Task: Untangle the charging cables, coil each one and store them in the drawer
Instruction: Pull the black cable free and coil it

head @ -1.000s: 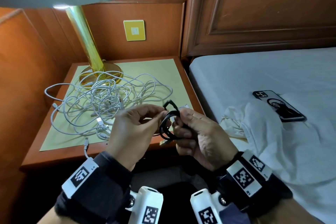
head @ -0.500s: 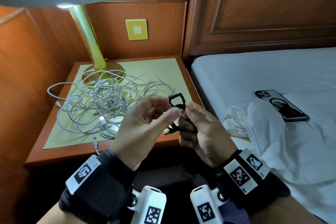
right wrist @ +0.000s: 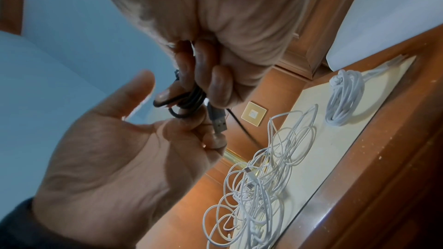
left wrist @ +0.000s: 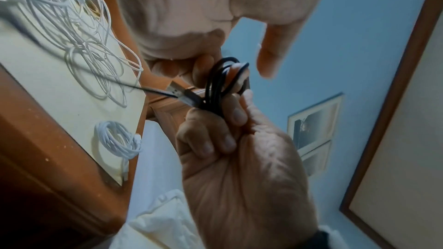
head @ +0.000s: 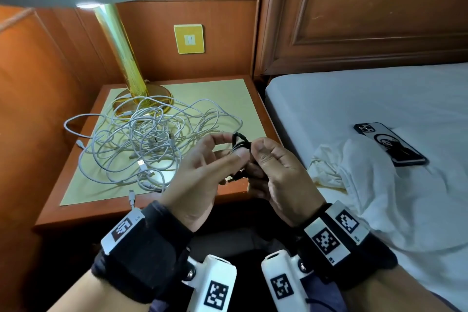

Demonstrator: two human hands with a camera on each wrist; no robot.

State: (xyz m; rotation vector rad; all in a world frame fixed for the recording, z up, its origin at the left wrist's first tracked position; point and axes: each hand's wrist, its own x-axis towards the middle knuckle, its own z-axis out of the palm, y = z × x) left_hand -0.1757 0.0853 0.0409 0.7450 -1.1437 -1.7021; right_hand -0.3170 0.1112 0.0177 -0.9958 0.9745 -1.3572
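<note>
Black cable (head: pixel 240 143) coiled between two hands.
Right hand (head: pixel 278 175) grips the coil at frame centre; left hand (head: pixel 202 172) pinches it, thumb relaxed.

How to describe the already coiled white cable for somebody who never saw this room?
Find the bedside table by the bed. Near its bed-side edge lies a white cable. Unlike the loose tangle beside it, it forms a tight ring.

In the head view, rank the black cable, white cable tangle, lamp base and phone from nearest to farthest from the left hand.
1. black cable, in the left hand
2. white cable tangle, on the nightstand, just left
3. lamp base and phone on the bed: too close to call
</note>
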